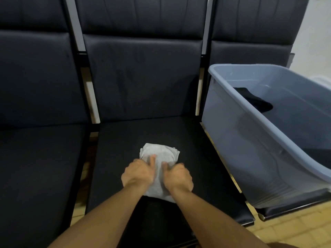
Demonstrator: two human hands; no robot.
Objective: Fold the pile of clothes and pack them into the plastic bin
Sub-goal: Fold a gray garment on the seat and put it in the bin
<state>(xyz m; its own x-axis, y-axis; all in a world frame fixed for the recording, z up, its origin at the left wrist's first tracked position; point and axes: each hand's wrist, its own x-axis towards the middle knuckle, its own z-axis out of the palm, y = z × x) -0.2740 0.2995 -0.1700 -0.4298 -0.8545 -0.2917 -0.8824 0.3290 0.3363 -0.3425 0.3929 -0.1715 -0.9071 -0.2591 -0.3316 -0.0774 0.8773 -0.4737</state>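
Left seat [41,167]: bare black cushion, nothing on it in view.

Middle seat [206,167]: small grey garment [162,154], already folded down to a compact bundle, near front edge. Far end bunched, near end flat and hidden partly under wrists.

Left hand [137,173] on bundle's left side: thumb up on top of cloth, fingers curled at the edge, gripping it. Right hand [179,178] on right side, same pose: thumb on top, fingers tucked round the edge, gripping. Both holding the same grey garment, one each side. Reads as last fold or pick-up grip; cannot tell which.

Right seat: grey plastic bin [250,140], tilted, open top facing camera, well apart from the bundle. Dark clothing [254,101] already lying in the far end; more dark stuff showing through the near wall, too murky to count.

Progress, judged from layout: late. No loose pile visible anywhere on the seats, some items packed, grey piece looks like the only one outside. Left: finish fold if needed, carry right, drop in bin. More clothes out of frame possible, can't rule out.
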